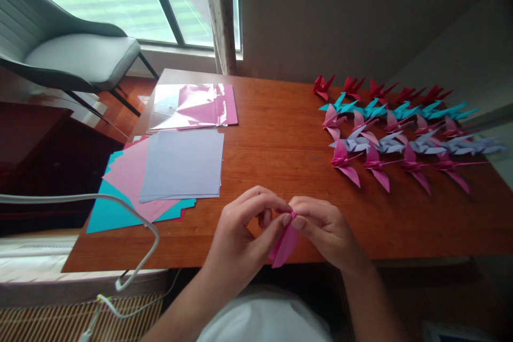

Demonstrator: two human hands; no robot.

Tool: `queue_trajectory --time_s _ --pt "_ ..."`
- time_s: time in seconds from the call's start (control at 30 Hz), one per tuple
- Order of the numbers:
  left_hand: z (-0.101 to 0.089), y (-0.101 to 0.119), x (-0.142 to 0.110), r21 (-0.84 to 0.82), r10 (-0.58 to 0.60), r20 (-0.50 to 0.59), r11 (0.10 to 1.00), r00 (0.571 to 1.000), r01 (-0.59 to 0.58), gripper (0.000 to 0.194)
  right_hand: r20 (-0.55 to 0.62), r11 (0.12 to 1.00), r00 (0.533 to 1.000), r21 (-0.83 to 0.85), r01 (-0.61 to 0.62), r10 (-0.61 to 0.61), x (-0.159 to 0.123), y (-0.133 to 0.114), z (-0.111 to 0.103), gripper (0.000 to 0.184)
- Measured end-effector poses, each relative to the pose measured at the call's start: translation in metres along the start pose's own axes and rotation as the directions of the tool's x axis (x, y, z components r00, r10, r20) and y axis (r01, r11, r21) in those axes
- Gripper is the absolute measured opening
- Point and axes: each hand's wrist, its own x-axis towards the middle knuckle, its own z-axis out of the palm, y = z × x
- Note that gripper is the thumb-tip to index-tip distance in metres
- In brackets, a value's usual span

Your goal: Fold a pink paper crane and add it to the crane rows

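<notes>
Between my two hands is a partly folded piece of pink origami paper (285, 247), held over the table's front edge. My left hand (250, 224) pinches its upper end between thumb and fingertips. From the other side, my right hand (323, 224) grips the same end, thumb and index finger close to the left fingertips. The pink paper's lower part hangs down toward my lap. What the fingertips cover at the top fold is hidden.
Rows of folded paper cranes (412, 165) in several colours stand at the table's right. Sheets of lilac paper (182, 163) lie left over pink and turquoise ones, below a clear packet (192, 107). A white cable (152, 240) loops at lower left; a chair (80, 59) stands beyond.
</notes>
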Motion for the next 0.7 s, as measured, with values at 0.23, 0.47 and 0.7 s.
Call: queue_trajectory --time_s 0.23,0.47,0.7 --pt "0.002 -0.002 0.0 -0.066 -0.096 -0.047 0.993 0.994 0.093 0.008 -0.186 0.982 0.979 0.181 -0.051 0.085 -0.002 0.013 0.009 0.007" --pt "0.001 -0.006 0.0 -0.052 -0.164 -0.046 0.985 0.985 0.162 0.01 -0.193 0.994 0.98 0.1 -0.036 0.055 -0.001 0.011 0.009 0.01" --pt "0.004 -0.002 -0.001 0.035 -0.128 -0.093 0.991 0.987 0.131 0.013 -0.195 0.999 0.979 0.013 -0.05 0.052 0.0 0.007 0.011 0.014"
